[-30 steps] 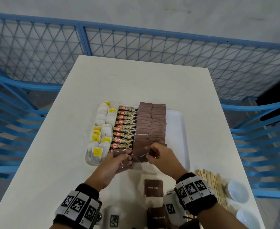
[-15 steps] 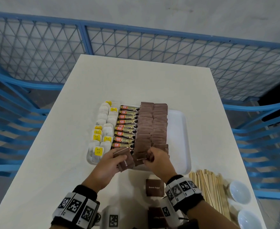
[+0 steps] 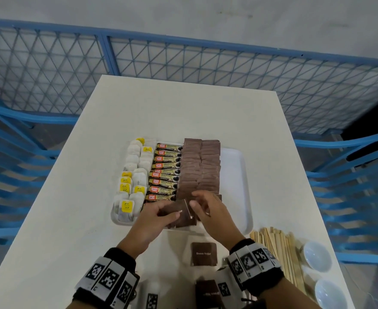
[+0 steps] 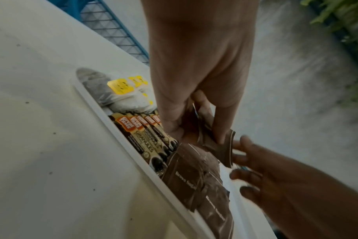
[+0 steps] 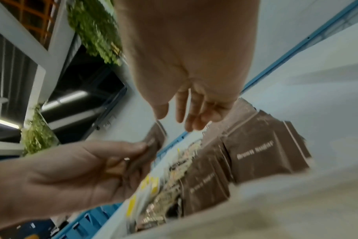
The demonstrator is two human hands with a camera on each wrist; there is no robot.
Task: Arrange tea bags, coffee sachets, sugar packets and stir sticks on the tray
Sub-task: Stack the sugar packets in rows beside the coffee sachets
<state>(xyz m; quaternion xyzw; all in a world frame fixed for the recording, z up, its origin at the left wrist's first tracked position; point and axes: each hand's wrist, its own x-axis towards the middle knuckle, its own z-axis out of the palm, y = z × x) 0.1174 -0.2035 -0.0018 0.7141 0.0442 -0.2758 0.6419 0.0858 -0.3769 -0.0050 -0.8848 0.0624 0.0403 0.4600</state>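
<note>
On the white tray (image 3: 234, 175) lie tea bags (image 3: 134, 172) at the left, coffee sachets (image 3: 164, 172) beside them, then two columns of brown sugar packets (image 3: 199, 166). My left hand (image 3: 159, 215) hovers over the tray's near edge and grips a small stack of sugar packets (image 3: 184, 216), pinched between thumb and fingers (image 4: 217, 145). My right hand (image 3: 208, 208) is just right of that stack, fingers (image 5: 186, 119) relaxed and holding nothing. The stir sticks (image 3: 281, 253) lie in a pile on the table, right of the tray's near corner.
A loose sugar packet (image 3: 204, 254) lies on the table between my wrists, and another (image 3: 208, 293) sits nearer me. Two small white bowls (image 3: 317, 255) stand at the near right edge. Blue mesh fencing surrounds the table. The tray's right strip is bare.
My right hand pinched one sugar packet, set it at the near end of the sugar columns and let go. It now sits empty beside the left hand's stack.
</note>
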